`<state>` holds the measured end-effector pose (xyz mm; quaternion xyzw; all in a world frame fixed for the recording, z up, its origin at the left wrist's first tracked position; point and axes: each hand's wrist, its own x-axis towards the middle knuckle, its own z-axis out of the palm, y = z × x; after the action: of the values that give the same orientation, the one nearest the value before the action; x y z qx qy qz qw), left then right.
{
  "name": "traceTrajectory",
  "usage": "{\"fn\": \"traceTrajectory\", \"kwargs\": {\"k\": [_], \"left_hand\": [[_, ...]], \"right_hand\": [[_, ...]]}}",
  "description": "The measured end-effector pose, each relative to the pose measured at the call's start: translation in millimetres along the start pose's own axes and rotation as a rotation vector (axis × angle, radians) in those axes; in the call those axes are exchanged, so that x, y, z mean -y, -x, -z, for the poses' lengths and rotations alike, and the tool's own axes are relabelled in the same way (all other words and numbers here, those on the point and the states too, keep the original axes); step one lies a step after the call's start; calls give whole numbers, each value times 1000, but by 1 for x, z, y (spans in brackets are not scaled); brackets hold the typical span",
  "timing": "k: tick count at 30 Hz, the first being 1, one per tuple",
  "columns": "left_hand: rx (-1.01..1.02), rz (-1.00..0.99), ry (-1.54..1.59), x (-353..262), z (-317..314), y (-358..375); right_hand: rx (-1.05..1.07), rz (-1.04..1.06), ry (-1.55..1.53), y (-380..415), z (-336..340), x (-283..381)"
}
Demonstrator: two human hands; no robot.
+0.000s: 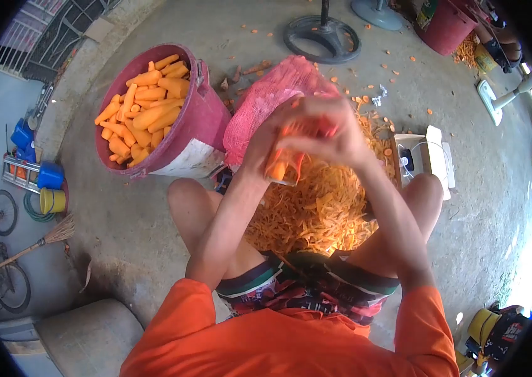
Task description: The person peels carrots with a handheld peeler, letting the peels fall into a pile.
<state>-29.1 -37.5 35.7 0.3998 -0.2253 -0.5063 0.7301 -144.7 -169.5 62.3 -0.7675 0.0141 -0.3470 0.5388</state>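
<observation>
Over the heap of carrot peelings (316, 201) between my knees, both hands are raised close together and blurred by motion. My left hand (270, 135) is wrapped round a carrot (280, 168), whose orange lower end shows below the fingers. My right hand (336, 129) is closed on a red-orange peeler (297, 129) against the carrot. Fingers partly hide the tool, so its blade cannot be made out. Just behind my hands lies a pink mesh sack (259, 103), its contents hidden.
To the left, a dark pink tub (209, 119) holds many peeled carrots (146, 107). A small open box (426, 157) with a white cable is right of the peelings. A round metal base (322, 39) stands ahead; carrot bits lie scattered. A person's leg (504, 47) shows far right.
</observation>
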Motion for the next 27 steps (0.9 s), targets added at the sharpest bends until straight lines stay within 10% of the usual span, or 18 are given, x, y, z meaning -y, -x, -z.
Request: {"fn": "traceTrajectory", "kwargs": {"k": [2, 6, 10, 16, 18, 24, 26, 27], "left_hand": [[22, 50, 160, 1, 10, 3], [64, 232, 243, 12, 32, -3], [-20, 151, 185, 1, 13, -3], [130, 288, 478, 8, 30, 1], [124, 298, 456, 5, 30, -5], [167, 285, 354, 11, 34, 3], [177, 295, 331, 12, 37, 0], [178, 310, 307, 14, 40, 2]], "right_hand": [[-4, 142, 331, 2, 4, -10], [-223, -227, -151, -15, 38, -31], [29, 307, 210, -4, 3, -5], [-267, -155, -87, -11, 24, -14], [21, 385, 295, -9, 8, 1], [-294, -149, -12, -12, 31, -17], [54, 369, 281, -8, 10, -2], [-102, 248, 395, -3, 14, -10]]}}
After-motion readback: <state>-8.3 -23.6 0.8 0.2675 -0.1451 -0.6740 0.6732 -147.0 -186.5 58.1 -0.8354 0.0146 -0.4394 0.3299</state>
